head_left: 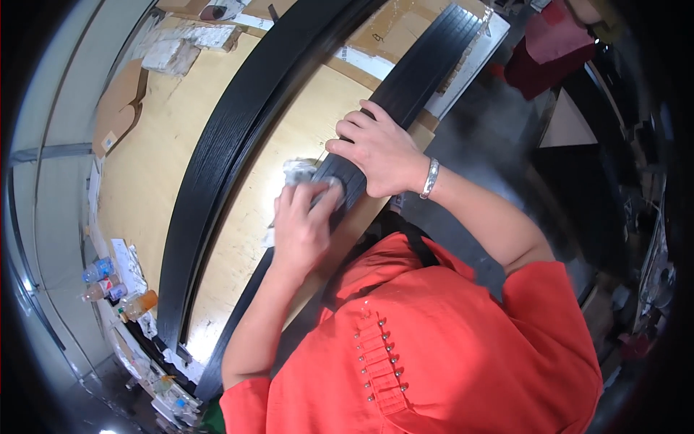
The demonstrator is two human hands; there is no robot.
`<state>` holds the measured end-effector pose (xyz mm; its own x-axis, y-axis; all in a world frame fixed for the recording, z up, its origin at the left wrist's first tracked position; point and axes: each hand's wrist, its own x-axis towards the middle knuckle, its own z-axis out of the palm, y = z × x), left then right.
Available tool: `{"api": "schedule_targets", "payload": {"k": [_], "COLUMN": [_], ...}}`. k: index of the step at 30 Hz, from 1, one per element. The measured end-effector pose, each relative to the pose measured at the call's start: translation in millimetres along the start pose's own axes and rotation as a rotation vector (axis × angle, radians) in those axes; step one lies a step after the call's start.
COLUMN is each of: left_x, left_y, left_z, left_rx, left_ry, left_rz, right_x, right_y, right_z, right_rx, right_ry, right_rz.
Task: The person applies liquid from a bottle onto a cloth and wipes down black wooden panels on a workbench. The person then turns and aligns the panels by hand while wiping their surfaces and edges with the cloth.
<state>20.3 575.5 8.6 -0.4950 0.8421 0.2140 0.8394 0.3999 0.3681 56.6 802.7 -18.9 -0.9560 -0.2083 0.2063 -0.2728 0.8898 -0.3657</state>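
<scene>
A long black board point(425, 76) with a grained, grooved surface lies slantwise along the near edge of the work table. My right hand point(382, 150) is closed over the board, fingers wrapped across its far edge and a silvery bracelet on the wrist. Lower down the same board, my left hand point(303, 223) presses a crumpled white cloth point(299, 171) against its surface. Motion slightly blurs the left fingers, and they partly cover the cloth. Past both hands lies a second, wider black board point(225, 137), roughly parallel to the first.
Beneath the boards is a pale wooden tabletop point(152, 170). Cardboard point(408, 29) covers its far end. Several plastic bottles point(108, 278) stand at the left edge, and white wrapped blocks point(173, 54) sit at the upper left. Red cloth point(553, 47) hangs at the upper right.
</scene>
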Motion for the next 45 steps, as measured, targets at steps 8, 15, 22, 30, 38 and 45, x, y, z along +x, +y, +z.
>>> {"api": "schedule_targets", "payload": {"k": [8,15,22,30,38,45], "left_x": [-102.0,-37.2,-45.5,-92.0,-38.2,-42.9], "left_y": [-7.0,-7.7,-2.9,-21.0,-8.7,8.9], "left_z": [-38.1,-24.4,-24.4,-41.1,-24.6,-15.8], "left_rx": [0.078,0.123,0.161,0.136,0.191,0.074], "left_ry": [0.015,-0.029,0.054,0.042,0.11,0.08], "left_rz": [-0.124,0.024,0.009,-0.021,-0.02,-0.128], "right_x": [-5.6,-6.7,-0.8,-5.9,2.3,-2.7], "right_y": [2.3,1.4,-6.3,-2.3,-2.3,-0.5], "right_z": [4.1,-3.3,-2.4,-6.6,1.6,-2.8], "right_rx": [-0.021,-0.056,-0.092,-0.103,-0.086,-0.081], "right_ry": [0.038,-0.028,-0.017,-0.028,-0.026,-0.025], "right_rz": [0.026,0.042,0.032,0.084,0.033,0.006]}}
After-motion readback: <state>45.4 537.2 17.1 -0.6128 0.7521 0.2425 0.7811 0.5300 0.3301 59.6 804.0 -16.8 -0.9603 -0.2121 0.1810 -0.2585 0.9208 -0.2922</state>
